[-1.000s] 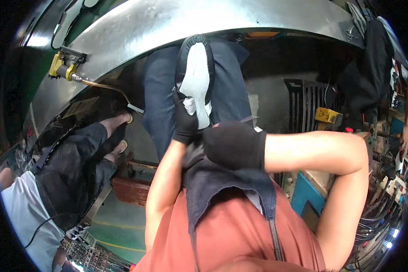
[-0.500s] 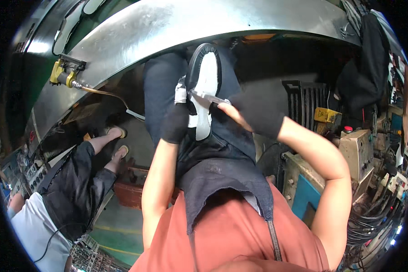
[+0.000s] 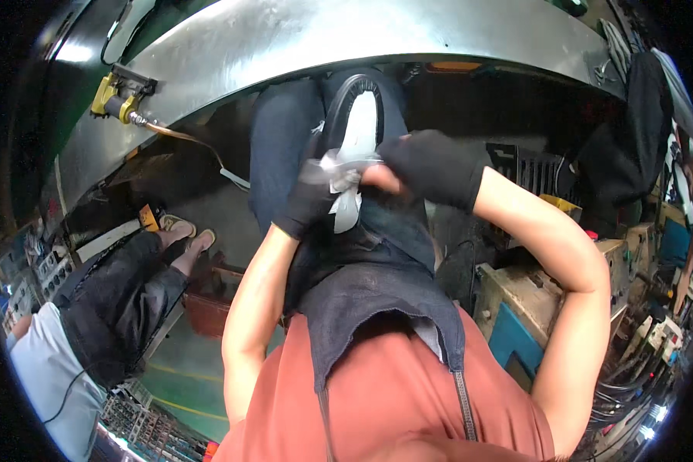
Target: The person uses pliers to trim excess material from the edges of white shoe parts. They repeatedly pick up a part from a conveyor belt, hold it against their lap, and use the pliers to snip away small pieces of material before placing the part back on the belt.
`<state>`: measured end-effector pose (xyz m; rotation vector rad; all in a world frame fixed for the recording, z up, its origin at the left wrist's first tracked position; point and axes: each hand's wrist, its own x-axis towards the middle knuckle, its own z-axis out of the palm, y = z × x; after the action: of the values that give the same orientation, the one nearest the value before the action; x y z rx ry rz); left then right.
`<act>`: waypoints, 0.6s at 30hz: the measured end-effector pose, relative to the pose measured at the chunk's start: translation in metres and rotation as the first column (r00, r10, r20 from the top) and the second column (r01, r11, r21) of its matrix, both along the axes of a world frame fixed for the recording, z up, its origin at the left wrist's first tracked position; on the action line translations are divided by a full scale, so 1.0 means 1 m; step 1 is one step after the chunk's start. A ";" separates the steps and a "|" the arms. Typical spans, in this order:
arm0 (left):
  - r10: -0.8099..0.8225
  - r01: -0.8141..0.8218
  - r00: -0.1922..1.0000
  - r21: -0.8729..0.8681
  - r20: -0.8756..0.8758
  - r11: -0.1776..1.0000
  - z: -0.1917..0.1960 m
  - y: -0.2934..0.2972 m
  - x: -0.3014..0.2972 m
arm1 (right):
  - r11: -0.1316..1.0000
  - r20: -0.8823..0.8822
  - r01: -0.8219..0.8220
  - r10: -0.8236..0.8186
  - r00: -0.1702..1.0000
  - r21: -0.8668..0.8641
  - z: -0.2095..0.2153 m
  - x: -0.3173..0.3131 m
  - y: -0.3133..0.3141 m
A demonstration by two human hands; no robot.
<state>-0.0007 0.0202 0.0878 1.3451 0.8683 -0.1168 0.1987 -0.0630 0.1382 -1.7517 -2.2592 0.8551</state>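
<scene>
hands (image 3: 362, 181) now meeting at shoe sole (image 3: 358, 127), white cloth (image 3: 339, 173) pinched between

Black-gloved left hand (image 3: 309, 202) and black-gloved right hand (image 3: 431, 165) meeting at frame centre on black-rimmed white shoe sole (image 3: 356, 127), curved grey metal panel (image 3: 377, 35) above, yellow fitting (image 3: 112, 96) upper left, seated co-worker's dark trouser legs (image 3: 115, 296) lower left, cluttered workbenches (image 3: 654, 254) right

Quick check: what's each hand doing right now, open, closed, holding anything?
Left hand: closed on the white piece.
Right hand: closed, pinching the same white piece from the other side.
</scene>
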 end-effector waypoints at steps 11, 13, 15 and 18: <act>0.048 -0.196 0.918 0.347 0.393 0.917 -0.046 -0.004 -0.010 | 0.825 -0.379 0.513 -0.565 0.733 -0.238 -0.023 -0.008 -0.094; 0.067 -0.229 0.917 0.380 0.394 0.896 -0.041 -0.002 -0.006 | 0.370 -0.244 0.696 -0.929 0.278 -0.616 -0.043 -0.040 -0.123; 0.226 -0.301 0.841 0.077 0.492 0.950 -0.046 0.007 0.003 | 0.260 -0.279 0.827 -0.951 0.131 -0.499 -0.084 -0.071 -0.134; 0.503 -0.468 0.606 -0.235 0.616 0.852 -0.002 0.039 0.045 | 0.215 -0.334 0.847 -0.941 0.047 -0.486 -0.095 -0.079 -0.128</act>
<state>0.0440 0.0591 0.0862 0.9383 0.5739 0.7398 0.1199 -0.1905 0.0434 -2.0362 -0.3346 0.9842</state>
